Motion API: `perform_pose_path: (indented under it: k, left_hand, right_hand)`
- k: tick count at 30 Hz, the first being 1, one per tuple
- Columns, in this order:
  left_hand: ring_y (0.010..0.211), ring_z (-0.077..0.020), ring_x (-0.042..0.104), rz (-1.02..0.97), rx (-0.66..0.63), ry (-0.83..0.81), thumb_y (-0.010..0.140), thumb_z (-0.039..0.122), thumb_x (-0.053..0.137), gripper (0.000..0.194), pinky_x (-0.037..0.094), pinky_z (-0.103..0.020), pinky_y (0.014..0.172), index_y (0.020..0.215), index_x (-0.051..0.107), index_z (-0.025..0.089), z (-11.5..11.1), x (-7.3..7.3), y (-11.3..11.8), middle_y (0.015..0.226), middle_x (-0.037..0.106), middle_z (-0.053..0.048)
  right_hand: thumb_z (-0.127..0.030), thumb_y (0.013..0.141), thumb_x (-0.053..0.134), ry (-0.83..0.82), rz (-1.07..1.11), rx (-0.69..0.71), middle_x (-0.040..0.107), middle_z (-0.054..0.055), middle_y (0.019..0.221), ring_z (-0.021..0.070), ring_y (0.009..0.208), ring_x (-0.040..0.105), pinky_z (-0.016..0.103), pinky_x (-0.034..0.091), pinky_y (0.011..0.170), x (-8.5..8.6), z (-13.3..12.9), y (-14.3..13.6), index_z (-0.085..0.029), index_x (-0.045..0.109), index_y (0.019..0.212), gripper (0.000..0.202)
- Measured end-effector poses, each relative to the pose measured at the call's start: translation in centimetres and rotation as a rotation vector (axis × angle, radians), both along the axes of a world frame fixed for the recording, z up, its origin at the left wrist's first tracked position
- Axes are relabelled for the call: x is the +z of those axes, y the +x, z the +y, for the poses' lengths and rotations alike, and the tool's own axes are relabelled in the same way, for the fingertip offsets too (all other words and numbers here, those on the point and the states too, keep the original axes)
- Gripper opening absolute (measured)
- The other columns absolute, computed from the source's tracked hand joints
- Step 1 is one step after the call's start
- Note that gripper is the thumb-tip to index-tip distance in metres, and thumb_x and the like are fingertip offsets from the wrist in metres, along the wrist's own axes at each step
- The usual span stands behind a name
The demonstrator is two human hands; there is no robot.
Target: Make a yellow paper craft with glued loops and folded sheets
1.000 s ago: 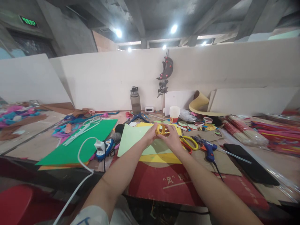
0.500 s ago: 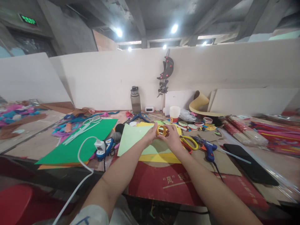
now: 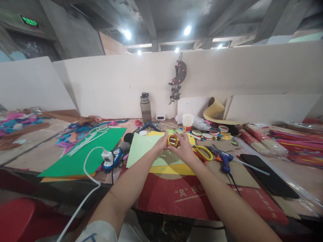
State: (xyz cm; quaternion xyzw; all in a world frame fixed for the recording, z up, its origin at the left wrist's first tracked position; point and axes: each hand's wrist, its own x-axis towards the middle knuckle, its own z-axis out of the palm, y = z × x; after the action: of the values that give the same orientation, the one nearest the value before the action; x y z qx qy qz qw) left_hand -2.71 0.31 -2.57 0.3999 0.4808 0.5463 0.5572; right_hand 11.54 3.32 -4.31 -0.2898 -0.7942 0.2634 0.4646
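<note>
Pinching a yellow ring point(image 3: 172, 146) between my left grip point(image 3: 160, 146) and right grip point(image 3: 185, 148), both closed against its sides, I see pale green paper point(image 3: 142, 148) beneath them.

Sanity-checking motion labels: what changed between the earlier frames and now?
The yellow ring, held between the left hand and right hand, seems turned slightly, its opening facing the camera more. Nothing taken or let go. The pale green sheet, glue gun and bottle stayed put.
</note>
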Motion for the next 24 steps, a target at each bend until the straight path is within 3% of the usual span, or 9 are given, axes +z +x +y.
perform_pose_path:
  k: [4, 9, 15, 20, 24]
  left_hand:
    - [0.058, -0.0146, 0.062, 0.047, 0.02, -0.037, 0.091, 0.07, 0.029, 0.071, 0.039, -0.02, 0.049, 0.112, 0.067, 0.013, 0.13, -0.09, -0.24, 0.09, 0.071, -0.015]
    - [0.05, -0.0094, 0.054, 0.033, 0.01, -0.05, 0.087, 0.073, 0.037, 0.068, 0.033, -0.018, 0.049, 0.11, 0.065, 0.015, 0.12, -0.14, -0.4, 0.08, 0.07, -0.011]
    - [0.054, -0.0126, 0.06, -0.001, -0.066, -0.044, 0.086, 0.072, 0.042, 0.064, 0.041, -0.021, 0.052, 0.108, 0.065, 0.016, 0.11, 0.0, -0.71, 0.081, 0.072, -0.011]
    - [0.066, -0.0173, 0.066, -0.143, -0.187, -0.019, 0.091, 0.048, 0.045, 0.042, 0.053, -0.031, 0.066, 0.107, 0.063, 0.013, 0.0, 0.58, -0.85, 0.088, 0.073, -0.013]
    - [0.069, -0.0176, 0.067, -0.159, -0.116, 0.047, 0.086, 0.029, 0.053, 0.025, 0.055, -0.032, 0.068, 0.101, 0.063, 0.011, 0.07, 0.53, -0.9, 0.091, 0.072, -0.013]
  right_hand:
    - [-0.027, 0.073, 0.076, -0.032, -0.01, 0.066, 0.048, 0.008, 0.115, 0.0221, 0.1, 0.059, 0.04, 0.058, 0.083, -0.09, 0.15, -0.02, -0.026, 0.057, 0.129, 0.059]
    - [-0.029, 0.072, 0.077, -0.018, 0.002, 0.039, 0.05, 0.009, 0.113, 0.021, 0.092, 0.06, 0.04, 0.059, 0.077, -0.04, 0.33, 0.18, -0.025, 0.06, 0.124, 0.055]
    - [-0.025, 0.074, 0.074, -0.005, -0.016, 0.012, 0.05, 0.009, 0.114, 0.0221, 0.096, 0.059, 0.043, 0.057, 0.082, -0.24, 0.45, 0.22, -0.025, 0.06, 0.124, 0.052]
    - [-0.028, 0.073, 0.074, -0.002, 0.028, -0.083, 0.051, 0.01, 0.113, 0.024, 0.1, 0.058, 0.044, 0.056, 0.086, 0.12, 0.64, 0.42, -0.024, 0.061, 0.122, 0.051]
    - [-0.032, 0.073, 0.073, -0.082, 0.094, -0.109, 0.05, 0.012, 0.118, 0.019, 0.084, 0.059, 0.041, 0.058, 0.076, 0.63, 0.69, 0.57, -0.021, 0.06, 0.125, 0.055]
